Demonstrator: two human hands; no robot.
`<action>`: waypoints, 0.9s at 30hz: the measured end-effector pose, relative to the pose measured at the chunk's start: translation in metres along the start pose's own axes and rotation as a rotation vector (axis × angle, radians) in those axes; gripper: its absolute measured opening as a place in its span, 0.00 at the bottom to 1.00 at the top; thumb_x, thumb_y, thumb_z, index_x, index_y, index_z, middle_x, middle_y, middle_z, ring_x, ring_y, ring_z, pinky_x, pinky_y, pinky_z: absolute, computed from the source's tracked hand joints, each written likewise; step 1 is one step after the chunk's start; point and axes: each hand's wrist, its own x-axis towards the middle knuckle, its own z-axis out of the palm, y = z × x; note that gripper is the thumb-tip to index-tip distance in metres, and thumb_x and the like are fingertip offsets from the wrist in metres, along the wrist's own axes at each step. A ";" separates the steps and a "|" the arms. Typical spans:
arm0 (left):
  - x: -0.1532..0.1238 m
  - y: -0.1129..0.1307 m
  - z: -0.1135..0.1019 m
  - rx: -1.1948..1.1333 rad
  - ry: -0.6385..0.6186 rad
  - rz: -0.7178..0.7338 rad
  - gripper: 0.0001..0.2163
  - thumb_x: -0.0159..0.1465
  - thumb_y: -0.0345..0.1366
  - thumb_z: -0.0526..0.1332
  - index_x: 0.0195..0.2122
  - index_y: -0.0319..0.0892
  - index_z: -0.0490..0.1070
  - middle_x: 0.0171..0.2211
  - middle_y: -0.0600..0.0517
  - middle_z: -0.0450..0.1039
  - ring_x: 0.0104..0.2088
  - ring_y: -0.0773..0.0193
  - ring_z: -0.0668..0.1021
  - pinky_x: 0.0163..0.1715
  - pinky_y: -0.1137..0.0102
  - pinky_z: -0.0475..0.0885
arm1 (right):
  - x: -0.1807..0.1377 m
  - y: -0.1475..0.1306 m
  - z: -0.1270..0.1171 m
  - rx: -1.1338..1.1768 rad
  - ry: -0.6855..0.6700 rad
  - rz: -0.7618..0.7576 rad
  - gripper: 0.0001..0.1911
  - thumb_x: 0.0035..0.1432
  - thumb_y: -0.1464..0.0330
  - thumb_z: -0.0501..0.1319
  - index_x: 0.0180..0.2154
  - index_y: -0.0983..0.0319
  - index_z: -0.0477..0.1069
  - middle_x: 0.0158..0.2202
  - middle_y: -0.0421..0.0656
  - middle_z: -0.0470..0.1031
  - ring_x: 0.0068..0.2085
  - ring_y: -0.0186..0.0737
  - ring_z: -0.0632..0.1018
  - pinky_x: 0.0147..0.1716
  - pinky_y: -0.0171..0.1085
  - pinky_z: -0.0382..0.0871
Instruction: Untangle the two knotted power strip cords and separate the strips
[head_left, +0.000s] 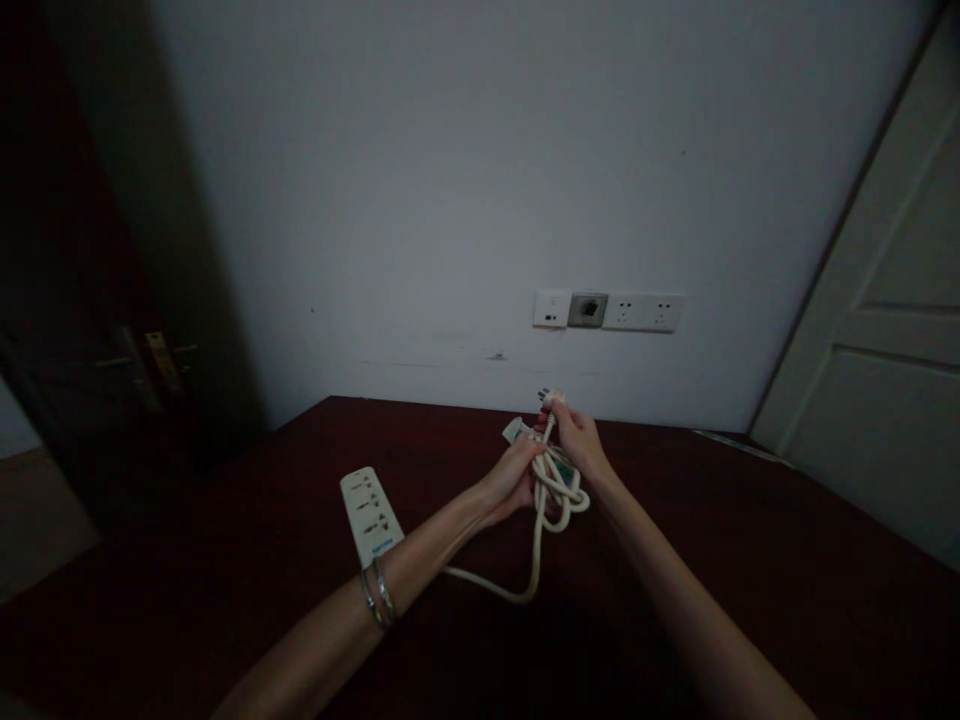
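Note:
A white three-pin plug (553,398) is pinched in my right hand (576,436), its metal prongs pointing up and left toward the wall. My left hand (517,470) is closed around the bundled white cord (559,488), just below and left of the plug. Loops of the cord hang beneath both hands. From the bundle the cord drops and curves left toward a white power strip (369,508), which lies on the dark red table, partly hidden by my left forearm. A small pale tag-like piece (516,430) shows beside my left fingers, its kind unclear.
The dark red table (300,460) meets a pale wall (420,200). Wall sockets (642,312) and a grey switch plate (587,310) sit above the table edge. A dark door with a brass handle plate (163,362) stands at left, a white panelled door (892,300) at right.

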 end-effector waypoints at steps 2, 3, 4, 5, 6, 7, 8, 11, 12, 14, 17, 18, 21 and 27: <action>0.001 -0.004 0.000 -0.033 -0.084 -0.079 0.14 0.55 0.45 0.55 0.35 0.39 0.64 0.23 0.52 0.68 0.22 0.63 0.74 0.21 0.65 0.73 | 0.001 0.003 -0.003 0.011 0.022 0.027 0.16 0.45 0.57 0.61 0.21 0.64 0.69 0.18 0.41 0.71 0.18 0.35 0.71 0.20 0.33 0.65; 0.001 -0.006 0.001 -0.046 -0.125 -0.114 0.15 0.56 0.47 0.53 0.34 0.38 0.64 0.23 0.51 0.68 0.22 0.62 0.73 0.20 0.64 0.73 | 0.001 0.004 -0.004 0.017 0.033 0.038 0.15 0.45 0.57 0.61 0.21 0.64 0.69 0.18 0.40 0.71 0.19 0.35 0.72 0.20 0.33 0.65; 0.001 -0.008 0.002 -0.054 -0.155 -0.141 0.16 0.56 0.48 0.52 0.33 0.38 0.64 0.23 0.51 0.68 0.22 0.63 0.73 0.19 0.63 0.73 | 0.001 0.006 -0.006 0.025 0.044 0.043 0.15 0.45 0.57 0.61 0.21 0.64 0.69 0.18 0.40 0.71 0.19 0.35 0.72 0.20 0.33 0.66; 0.001 -0.010 0.002 -0.059 -0.170 -0.160 0.16 0.56 0.48 0.52 0.32 0.38 0.63 0.22 0.51 0.67 0.21 0.63 0.72 0.18 0.64 0.73 | 0.002 0.007 -0.007 0.033 0.056 0.046 0.15 0.45 0.57 0.61 0.21 0.63 0.69 0.18 0.40 0.71 0.19 0.35 0.73 0.20 0.33 0.66; 0.001 -0.012 0.004 -0.063 -0.175 -0.174 0.16 0.56 0.49 0.52 0.32 0.39 0.63 0.22 0.51 0.67 0.20 0.64 0.72 0.17 0.64 0.73 | 0.002 0.009 -0.008 0.038 0.066 0.046 0.15 0.44 0.57 0.61 0.21 0.63 0.69 0.18 0.40 0.71 0.20 0.35 0.73 0.21 0.33 0.66; 0.001 -0.013 0.005 -0.068 -0.175 -0.187 0.16 0.57 0.49 0.52 0.31 0.40 0.62 0.22 0.52 0.67 0.20 0.64 0.71 0.16 0.65 0.73 | 0.002 0.011 -0.009 0.040 0.075 0.046 0.15 0.44 0.57 0.61 0.21 0.63 0.69 0.18 0.40 0.70 0.20 0.35 0.73 0.20 0.33 0.66; 0.000 -0.014 0.007 -0.075 -0.178 -0.201 0.15 0.57 0.49 0.51 0.31 0.40 0.61 0.22 0.52 0.67 0.20 0.64 0.71 0.15 0.65 0.72 | 0.003 0.013 -0.011 0.039 0.081 0.047 0.15 0.44 0.57 0.61 0.21 0.63 0.69 0.18 0.40 0.70 0.19 0.35 0.73 0.20 0.33 0.66; -0.002 -0.012 0.010 -0.117 -0.225 -0.260 0.15 0.58 0.49 0.50 0.30 0.40 0.61 0.21 0.52 0.66 0.20 0.64 0.71 0.14 0.66 0.71 | 0.006 0.013 -0.015 0.021 0.086 0.043 0.16 0.44 0.56 0.61 0.21 0.64 0.69 0.16 0.39 0.69 0.18 0.35 0.71 0.19 0.32 0.64; -0.003 -0.010 0.010 -0.146 -0.258 -0.287 0.15 0.58 0.48 0.50 0.29 0.40 0.62 0.21 0.51 0.65 0.21 0.64 0.71 0.14 0.67 0.71 | 0.007 0.011 -0.016 0.011 0.082 0.036 0.16 0.44 0.56 0.61 0.22 0.64 0.70 0.16 0.38 0.69 0.18 0.34 0.71 0.18 0.32 0.63; -0.005 -0.005 0.009 -0.232 -0.329 -0.330 0.15 0.57 0.48 0.50 0.31 0.39 0.63 0.23 0.50 0.66 0.21 0.64 0.71 0.14 0.69 0.70 | 0.008 0.003 -0.018 -0.013 0.067 0.007 0.17 0.43 0.55 0.63 0.25 0.65 0.72 0.16 0.37 0.69 0.18 0.33 0.70 0.18 0.31 0.62; -0.008 0.005 0.002 -0.326 -0.379 -0.312 0.18 0.55 0.49 0.52 0.39 0.40 0.66 0.29 0.44 0.71 0.26 0.57 0.75 0.17 0.68 0.70 | 0.004 -0.012 -0.017 -0.019 0.013 -0.065 0.19 0.44 0.54 0.63 0.30 0.64 0.72 0.18 0.36 0.70 0.18 0.31 0.70 0.18 0.30 0.62; -0.008 0.008 -0.001 -0.330 -0.376 -0.299 0.20 0.54 0.48 0.53 0.42 0.40 0.66 0.32 0.42 0.73 0.30 0.53 0.77 0.19 0.66 0.71 | 0.001 -0.016 -0.015 -0.008 -0.012 -0.079 0.20 0.45 0.53 0.62 0.31 0.63 0.70 0.18 0.36 0.71 0.17 0.31 0.70 0.18 0.30 0.63; -0.008 0.012 -0.008 -0.296 -0.353 -0.291 0.22 0.54 0.45 0.54 0.46 0.37 0.66 0.38 0.37 0.74 0.42 0.45 0.76 0.32 0.58 0.72 | -0.010 -0.022 -0.006 0.011 -0.072 -0.066 0.20 0.48 0.51 0.60 0.33 0.62 0.66 0.20 0.38 0.73 0.17 0.33 0.72 0.16 0.29 0.63; -0.004 0.018 -0.014 -0.218 -0.270 -0.252 0.18 0.58 0.46 0.55 0.44 0.40 0.67 0.37 0.43 0.76 0.40 0.49 0.78 0.42 0.51 0.67 | -0.025 -0.027 0.009 0.005 -0.088 -0.171 0.21 0.49 0.51 0.59 0.34 0.61 0.63 0.19 0.35 0.70 0.17 0.31 0.72 0.16 0.29 0.65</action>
